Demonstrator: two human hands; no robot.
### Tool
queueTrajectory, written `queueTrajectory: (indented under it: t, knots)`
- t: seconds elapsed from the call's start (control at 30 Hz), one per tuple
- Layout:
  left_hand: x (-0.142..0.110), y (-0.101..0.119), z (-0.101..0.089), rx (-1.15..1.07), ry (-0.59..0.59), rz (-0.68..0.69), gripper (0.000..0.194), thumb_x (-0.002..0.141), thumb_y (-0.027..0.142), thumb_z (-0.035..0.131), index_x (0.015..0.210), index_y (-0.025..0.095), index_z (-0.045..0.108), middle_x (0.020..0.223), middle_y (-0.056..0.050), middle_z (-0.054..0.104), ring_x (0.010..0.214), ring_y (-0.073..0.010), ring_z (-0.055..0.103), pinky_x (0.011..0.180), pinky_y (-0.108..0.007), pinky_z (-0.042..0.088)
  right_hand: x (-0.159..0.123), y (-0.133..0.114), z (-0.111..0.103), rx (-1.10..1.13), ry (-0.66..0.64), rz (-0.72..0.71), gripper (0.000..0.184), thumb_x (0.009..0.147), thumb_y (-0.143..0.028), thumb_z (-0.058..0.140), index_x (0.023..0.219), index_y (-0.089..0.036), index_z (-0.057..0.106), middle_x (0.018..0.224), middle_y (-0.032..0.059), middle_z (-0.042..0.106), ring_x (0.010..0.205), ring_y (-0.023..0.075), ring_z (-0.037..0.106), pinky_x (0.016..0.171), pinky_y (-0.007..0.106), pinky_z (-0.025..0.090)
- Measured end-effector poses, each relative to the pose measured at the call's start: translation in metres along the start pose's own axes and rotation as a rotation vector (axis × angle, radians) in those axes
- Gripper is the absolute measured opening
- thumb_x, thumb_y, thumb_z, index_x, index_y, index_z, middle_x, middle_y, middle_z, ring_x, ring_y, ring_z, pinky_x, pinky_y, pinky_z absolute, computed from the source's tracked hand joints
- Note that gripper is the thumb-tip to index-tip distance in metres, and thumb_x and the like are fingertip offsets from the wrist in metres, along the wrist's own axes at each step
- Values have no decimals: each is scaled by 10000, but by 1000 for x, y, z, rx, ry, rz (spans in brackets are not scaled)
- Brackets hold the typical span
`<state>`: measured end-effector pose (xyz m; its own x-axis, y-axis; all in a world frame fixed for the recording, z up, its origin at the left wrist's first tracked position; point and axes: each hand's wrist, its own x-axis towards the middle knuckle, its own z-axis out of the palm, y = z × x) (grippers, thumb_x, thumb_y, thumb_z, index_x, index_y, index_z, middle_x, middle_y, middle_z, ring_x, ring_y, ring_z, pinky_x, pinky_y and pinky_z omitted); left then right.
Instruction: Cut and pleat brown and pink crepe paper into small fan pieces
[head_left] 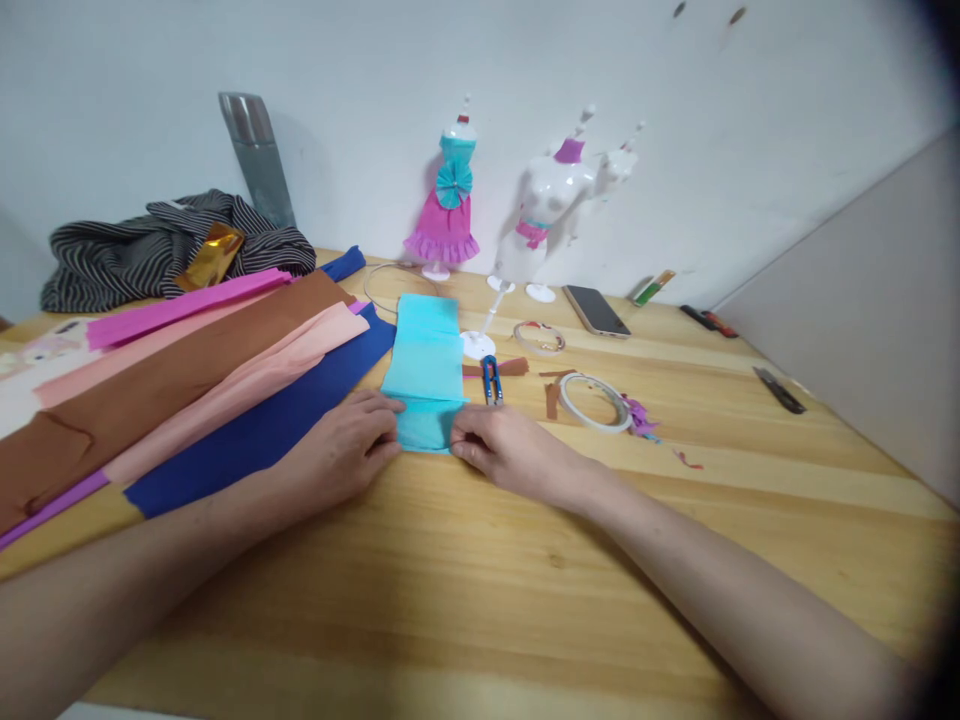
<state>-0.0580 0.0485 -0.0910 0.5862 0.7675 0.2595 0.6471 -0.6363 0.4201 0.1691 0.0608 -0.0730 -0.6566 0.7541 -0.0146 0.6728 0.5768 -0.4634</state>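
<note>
A strip of turquoise crepe paper (pixel 427 350) lies flat on the wooden table, its near end doubled over in a fold. My left hand (pixel 366 440) is closed on the left edge of that fold, thumb toward me. At the right edge, my right hand (pixel 491 445) pinches the same fold between thumb and fingers. Just beyond my right hand are blue thread snips (pixel 491 378), beside a scrap of brown crepe paper (pixel 515 367). What lies beneath the folded part is hidden.
Coloured crepe paper sheets (pixel 187 370) cover the left side. Behind stand a dressed mini mannequin (pixel 448 190), a white mannequin (pixel 559 185), and a bottle (pixel 259 160). To the right are a tape roll (pixel 596 402), a phone (pixel 596 311) and a utility knife (pixel 780 390).
</note>
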Motion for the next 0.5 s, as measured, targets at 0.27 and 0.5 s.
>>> queueTrajectory:
  t: [0.27, 0.5]
  knots:
    - [-1, 11, -11, 160, 38, 81, 209, 889, 207, 451, 715, 165, 558, 980, -72, 615, 914, -197, 519, 807, -338, 452, -2, -3, 1, -77, -9, -5, 146, 847, -130, 456, 709, -159, 496, 697, 5, 513, 601, 99, 414, 570, 229, 266]
    - [-2, 9, -10, 92, -135, 2, 163, 877, 169, 440, 899, 186, 600, 907, -38, 631, 893, -181, 547, 757, -294, 439, -4, -5, 0, -102, -34, -6, 151, 860, -134, 431, 724, -162, 490, 710, 15, 526, 608, 105, 420, 575, 237, 269]
